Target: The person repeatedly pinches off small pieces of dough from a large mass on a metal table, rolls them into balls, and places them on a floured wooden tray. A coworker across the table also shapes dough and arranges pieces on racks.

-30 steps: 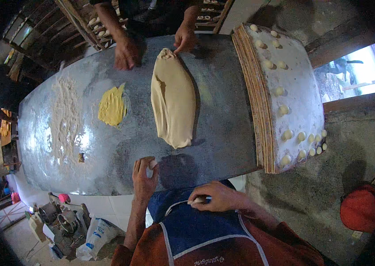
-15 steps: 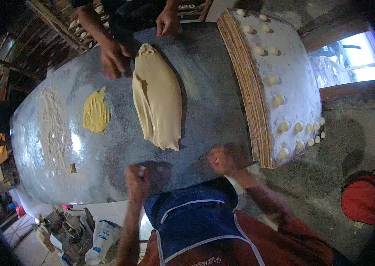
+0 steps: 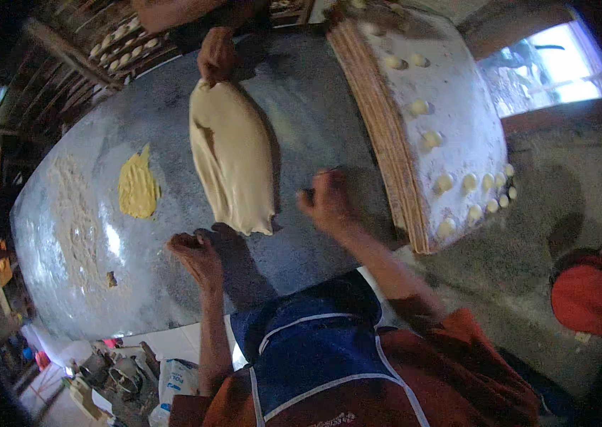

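A long, folded piece of pale dough (image 3: pixel 233 156) lies lengthwise on the grey tabletop (image 3: pixel 301 256). My left hand (image 3: pixel 194 256), fingers bent together, is over the table just left of the dough's near end. My right hand (image 3: pixel 326 199) is right of the dough, fingers curled and blurred. Whatever either hand holds is too unclear to name. Left of the dough is a smear of yellow paste (image 3: pixel 137 185), and farther left a streak of flour (image 3: pixel 73 213). At the far end, a co-worker's hand (image 3: pixel 215 57) grips the dough's tip.
Stacked wooden boards (image 3: pixel 379 135) at the right carry several small dough balls (image 3: pixel 430 139). Racks (image 3: pixel 123 46) with more pieces stand behind the table. A window (image 3: pixel 550 64) is at the right, a red round object (image 3: pixel 585 295) below it, and tools and bags (image 3: pixel 119 373) at lower left.
Both my hands moved forward, closer to the dough, the left also leftward, the right up beside it. The co-worker's hand now holds the dough's far end. The view shifted.
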Tool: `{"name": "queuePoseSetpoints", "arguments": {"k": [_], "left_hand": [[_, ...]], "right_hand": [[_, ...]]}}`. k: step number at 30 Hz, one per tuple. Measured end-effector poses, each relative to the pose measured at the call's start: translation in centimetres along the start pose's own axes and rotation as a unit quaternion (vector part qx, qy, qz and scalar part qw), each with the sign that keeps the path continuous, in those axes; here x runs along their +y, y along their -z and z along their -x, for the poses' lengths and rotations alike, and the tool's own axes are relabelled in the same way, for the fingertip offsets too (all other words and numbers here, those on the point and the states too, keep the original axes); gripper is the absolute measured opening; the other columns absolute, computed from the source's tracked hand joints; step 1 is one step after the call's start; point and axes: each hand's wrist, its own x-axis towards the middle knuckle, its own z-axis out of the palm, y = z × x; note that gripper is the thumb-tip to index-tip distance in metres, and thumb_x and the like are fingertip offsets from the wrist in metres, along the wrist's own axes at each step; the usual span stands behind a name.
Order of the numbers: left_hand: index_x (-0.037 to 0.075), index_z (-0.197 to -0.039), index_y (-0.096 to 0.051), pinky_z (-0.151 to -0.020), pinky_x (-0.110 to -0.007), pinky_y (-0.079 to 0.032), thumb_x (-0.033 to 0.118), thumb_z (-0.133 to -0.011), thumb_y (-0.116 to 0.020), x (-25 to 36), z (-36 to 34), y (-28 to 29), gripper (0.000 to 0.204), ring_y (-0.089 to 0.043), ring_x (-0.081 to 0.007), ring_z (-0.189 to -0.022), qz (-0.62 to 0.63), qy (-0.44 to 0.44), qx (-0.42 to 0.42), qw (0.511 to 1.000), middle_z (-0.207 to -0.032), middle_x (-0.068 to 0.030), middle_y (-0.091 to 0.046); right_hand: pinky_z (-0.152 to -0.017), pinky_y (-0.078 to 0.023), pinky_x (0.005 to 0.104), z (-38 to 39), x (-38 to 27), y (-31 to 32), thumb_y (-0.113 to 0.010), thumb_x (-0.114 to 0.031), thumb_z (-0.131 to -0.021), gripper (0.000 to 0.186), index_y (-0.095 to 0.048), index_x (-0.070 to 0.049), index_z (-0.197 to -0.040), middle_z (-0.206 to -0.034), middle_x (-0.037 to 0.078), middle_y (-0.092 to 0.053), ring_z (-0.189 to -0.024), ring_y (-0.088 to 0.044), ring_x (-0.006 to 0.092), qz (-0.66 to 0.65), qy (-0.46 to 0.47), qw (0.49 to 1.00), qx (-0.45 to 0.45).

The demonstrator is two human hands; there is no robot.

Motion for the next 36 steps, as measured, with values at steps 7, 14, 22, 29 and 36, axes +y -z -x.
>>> {"name": "queuePoseSetpoints", "arguments": {"k": [7, 14, 22, 29, 36], "left_hand": [[0.001, -0.102, -0.046, -0.082, -0.044, -0.044, 0.0, -0.092, -0.058, -7.0, 3.6, 6.0, 0.016, -0.054, -0.0348, -0.089, -0.053, -0.086, -0.074, 0.992, -0.094, -0.0179, -0.051], [0.001, -0.107, -0.055, -0.092, -0.047, -0.046, -0.003, -0.08, -0.064, -0.1, 3.7, 8.8, 0.029, -0.055, -0.0367, -0.103, -0.166, -0.241, -0.214, 0.932, -0.105, -0.0178, -0.055], [0.008, -0.099, -0.069, -0.091, -0.046, -0.051, -0.004, -0.071, -0.07, 16.7, -1.8, 5.4, 0.031, -0.056, -0.0363, -0.11, -0.092, -0.34, -0.407, 0.843, -0.113, -0.016, -0.057], [0.011, -0.136, -0.054, -0.092, -0.041, -0.051, -0.003, -0.075, -0.072, 43.7, 0.7, -15.2, 0.064, -0.061, -0.0332, -0.104, 0.24, -0.477, -0.36, 0.765, -0.114, -0.0153, -0.06], [0.006, -0.15, -0.03, -0.094, -0.047, -0.048, -0.003, -0.077, -0.064, 43.9, 3.7, -31.0, 0.08, -0.062, -0.0393, -0.103, 0.031, -0.534, -0.384, 0.753, -0.113, -0.018, -0.062]], "right_hand": [[-0.072, -0.045, 0.0491, 4.3, 6.2, 4.6, -0.073, -0.007, -0.08, 0.03, -0.05, -0.004, -0.098, -0.08, 0.017, -0.052, -0.079, -0.056, 0.0395, -0.06, -0.052, 0.991, -0.107], [-0.074, -0.046, 0.05, 6.2, 3.6, 1.8, -0.067, -0.011, -0.087, 0.02, -0.053, -0.002, -0.1, -0.087, 0.018, -0.055, -0.085, -0.058, 0.0379, -0.079, -0.016, 0.994, -0.07], [-0.086, -0.05, 0.0473, 6.4, 1.9, 5.0, -0.07, -0.009, -0.085, 0.032, -0.06, -0.001, -0.115, -0.113, 0.021, -0.058, -0.103, -0.059, 0.0387, 0.139, 0.058, 0.988, -0.032], [-0.078, -0.051, 0.0402, 1.7, 2.4, 24.9, -0.082, -0.009, -0.078, 0.044, -0.06, -0.001, -0.115, -0.103, 0.011, -0.063, -0.093, -0.062, 0.0257, -0.168, -0.063, 0.967, 0.18], [-0.095, -0.045, 0.0461, -1.5, 15.3, 30.0, -0.093, -0.024, -0.066, 0.071, -0.054, -0.003, -0.122, -0.109, 0.006, -0.066, -0.083, -0.062, 0.0243, 0.044, -0.1, 0.924, 0.367]]}}
